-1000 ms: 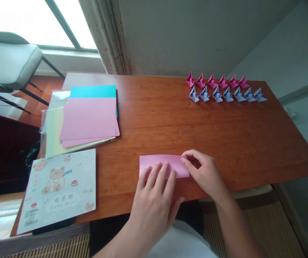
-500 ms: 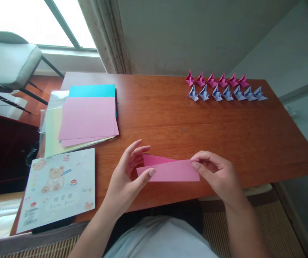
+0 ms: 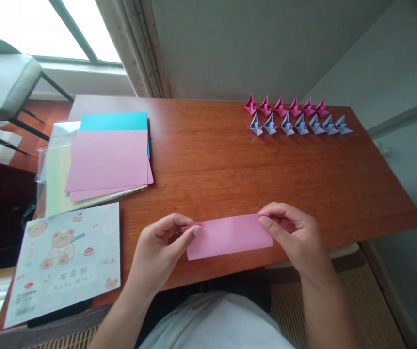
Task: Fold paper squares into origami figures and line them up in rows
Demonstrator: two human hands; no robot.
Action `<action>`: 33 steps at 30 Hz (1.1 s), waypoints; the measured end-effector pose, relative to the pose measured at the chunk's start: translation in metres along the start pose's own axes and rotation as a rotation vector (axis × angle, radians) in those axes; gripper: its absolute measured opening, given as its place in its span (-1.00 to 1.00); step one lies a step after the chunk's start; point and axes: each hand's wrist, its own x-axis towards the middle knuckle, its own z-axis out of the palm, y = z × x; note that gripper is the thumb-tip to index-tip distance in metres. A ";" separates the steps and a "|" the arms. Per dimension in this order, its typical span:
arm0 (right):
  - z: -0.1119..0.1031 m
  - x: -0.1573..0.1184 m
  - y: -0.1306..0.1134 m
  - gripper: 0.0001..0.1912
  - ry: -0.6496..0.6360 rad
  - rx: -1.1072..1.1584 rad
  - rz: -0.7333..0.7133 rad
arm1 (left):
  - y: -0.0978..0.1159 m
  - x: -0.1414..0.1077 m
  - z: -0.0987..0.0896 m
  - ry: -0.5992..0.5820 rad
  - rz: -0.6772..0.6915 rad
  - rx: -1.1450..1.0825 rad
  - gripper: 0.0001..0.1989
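A folded pink paper (image 3: 230, 236) forms a long strip between my hands, above the near edge of the table. My left hand (image 3: 170, 242) pinches its upper left corner between thumb and fingers. At the upper right corner, my right hand (image 3: 284, 230) grips it the same way, thumb in front. The strip's lower edge hangs free and tilts slightly down to the left.
On the wooden table (image 3: 201, 155), several pink origami pieces (image 3: 280, 107) stand behind several pale blue ones (image 3: 287, 126). Pink sheets (image 3: 108, 160) lie stacked at the left, over a blue sheet (image 3: 114, 121). A bear-printed pad (image 3: 66, 261) is nearer me.
My left fingers, spread before, have closed on the paper's upper left corner. The two layers, apart at the left earlier, now lie together. The view has shifted slightly right.
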 end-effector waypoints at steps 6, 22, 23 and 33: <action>-0.001 -0.001 0.000 -0.91 0.014 -0.045 0.037 | -0.003 -0.002 -0.004 0.072 0.087 0.134 -0.87; 0.001 -0.001 -0.012 -0.89 0.008 -0.026 0.094 | 0.001 -0.001 -0.004 0.108 0.073 0.107 -0.88; 0.001 -0.001 -0.012 -0.89 0.007 -0.026 0.096 | 0.001 -0.001 -0.004 0.110 0.071 0.102 -0.87; 0.000 0.000 -0.011 -0.90 0.001 -0.019 0.100 | -0.001 -0.001 -0.001 0.110 0.064 0.082 -0.86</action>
